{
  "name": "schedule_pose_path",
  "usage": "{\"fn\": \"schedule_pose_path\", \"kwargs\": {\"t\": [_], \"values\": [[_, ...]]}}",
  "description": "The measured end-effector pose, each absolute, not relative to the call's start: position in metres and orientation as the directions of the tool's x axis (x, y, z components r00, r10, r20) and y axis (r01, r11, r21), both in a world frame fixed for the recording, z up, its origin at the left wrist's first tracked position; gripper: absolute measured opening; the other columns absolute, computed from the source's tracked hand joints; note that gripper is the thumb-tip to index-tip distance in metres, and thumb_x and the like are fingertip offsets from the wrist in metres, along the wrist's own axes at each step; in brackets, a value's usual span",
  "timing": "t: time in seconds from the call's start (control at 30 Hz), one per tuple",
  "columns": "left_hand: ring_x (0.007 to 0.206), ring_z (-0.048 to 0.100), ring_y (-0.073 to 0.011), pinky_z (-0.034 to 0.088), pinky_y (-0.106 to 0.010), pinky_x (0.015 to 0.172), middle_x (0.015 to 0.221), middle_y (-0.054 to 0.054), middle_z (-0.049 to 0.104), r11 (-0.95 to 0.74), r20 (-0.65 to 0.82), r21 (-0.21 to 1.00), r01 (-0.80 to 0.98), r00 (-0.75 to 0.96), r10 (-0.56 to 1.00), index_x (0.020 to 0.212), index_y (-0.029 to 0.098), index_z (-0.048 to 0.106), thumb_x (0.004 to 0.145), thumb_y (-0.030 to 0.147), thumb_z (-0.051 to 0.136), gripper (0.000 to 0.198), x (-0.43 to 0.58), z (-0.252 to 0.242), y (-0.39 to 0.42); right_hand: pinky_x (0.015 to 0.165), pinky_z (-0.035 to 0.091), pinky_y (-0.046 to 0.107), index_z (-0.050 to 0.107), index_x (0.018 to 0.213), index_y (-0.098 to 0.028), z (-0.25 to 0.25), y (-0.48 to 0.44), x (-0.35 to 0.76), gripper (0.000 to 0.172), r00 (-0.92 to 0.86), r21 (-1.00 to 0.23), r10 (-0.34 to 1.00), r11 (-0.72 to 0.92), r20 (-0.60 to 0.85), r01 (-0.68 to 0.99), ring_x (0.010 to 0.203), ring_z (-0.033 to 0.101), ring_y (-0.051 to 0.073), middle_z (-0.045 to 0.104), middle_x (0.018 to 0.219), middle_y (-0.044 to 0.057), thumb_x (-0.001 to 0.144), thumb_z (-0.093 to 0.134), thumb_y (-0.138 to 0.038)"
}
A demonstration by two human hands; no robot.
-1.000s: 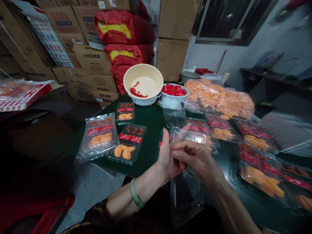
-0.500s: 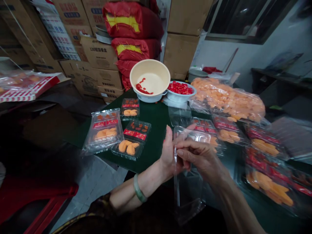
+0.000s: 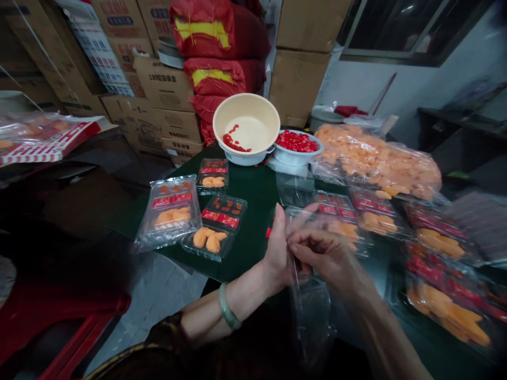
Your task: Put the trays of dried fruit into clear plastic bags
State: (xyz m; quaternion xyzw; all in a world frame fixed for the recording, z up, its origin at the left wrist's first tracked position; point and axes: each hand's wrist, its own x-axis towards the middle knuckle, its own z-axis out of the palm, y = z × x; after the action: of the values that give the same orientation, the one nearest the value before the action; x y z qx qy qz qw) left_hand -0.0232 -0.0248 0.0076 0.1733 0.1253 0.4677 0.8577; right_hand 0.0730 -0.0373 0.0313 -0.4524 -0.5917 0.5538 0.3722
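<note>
Head view. Left grip [image 3: 277, 248] and right grip [image 3: 328, 258]: both pinch the rim of a clear tray [image 3: 312, 311], which hangs open below them at the surface [image 3: 253, 211] edge. Risk: the thin plastic may slip or crack, and the loose half may knock the packs [image 3: 344, 227] just beyond.

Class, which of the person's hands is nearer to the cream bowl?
Left. The left hand is on the near side of the cream bowl, slightly to its right; the right hand is farther right. Both hold a clear box.
</note>
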Motion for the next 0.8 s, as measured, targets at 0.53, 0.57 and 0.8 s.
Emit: {"fn": "schedule_pose_path", "kwargs": {"t": [0.53,0.57,0.8], "values": [[0.065,0.063,-0.0172,0.049,-0.027,0.062,0.068,-0.007,0.065,0.16,0.012,0.704,-0.692,0.237,0.971,0.084,0.011,0.066,0.077,0.043,0.059,0.034,-0.041,0.006,-0.011,0.045,0.031,0.023,0.045,0.054,-0.019,0.053,-0.009,0.067,0.019,-0.246,-0.941,0.965,0.168,0.095,0.294,0.048,0.037,0.009,0.041,0.05,-0.003,0.068,0.051,-0.03],[0.064,0.063,-0.0176,0.049,-0.027,0.059,0.069,-0.008,0.065,0.15,0.022,0.739,-0.656,0.247,0.969,0.083,0.011,0.065,0.077,0.042,0.059,0.033,-0.047,0.007,-0.007,0.043,0.029,0.023,0.046,0.056,-0.019,0.057,-0.007,0.072,0.018,-0.234,-0.953,0.968,0.149,0.087,0.263,0.046,0.036,0.009,0.04,0.049,-0.003,0.068,0.054,-0.03],[0.053,0.061,-0.0138,0.044,-0.023,0.042,0.07,-0.005,0.062,-0.38,0.338,0.909,-0.172,-0.229,0.913,0.075,0.013,0.054,0.083,0.027,0.049,0.018,-0.133,0.064,0.115,0.039,0.021,0.028,0.051,0.053,-0.02,0.08,0.006,0.137,0.026,0.099,-0.971,0.969,0.234,0.228,-0.052,0.04,0.033,0.007,0.034,0.046,-0.002,0.073,0.064,-0.029]]}}
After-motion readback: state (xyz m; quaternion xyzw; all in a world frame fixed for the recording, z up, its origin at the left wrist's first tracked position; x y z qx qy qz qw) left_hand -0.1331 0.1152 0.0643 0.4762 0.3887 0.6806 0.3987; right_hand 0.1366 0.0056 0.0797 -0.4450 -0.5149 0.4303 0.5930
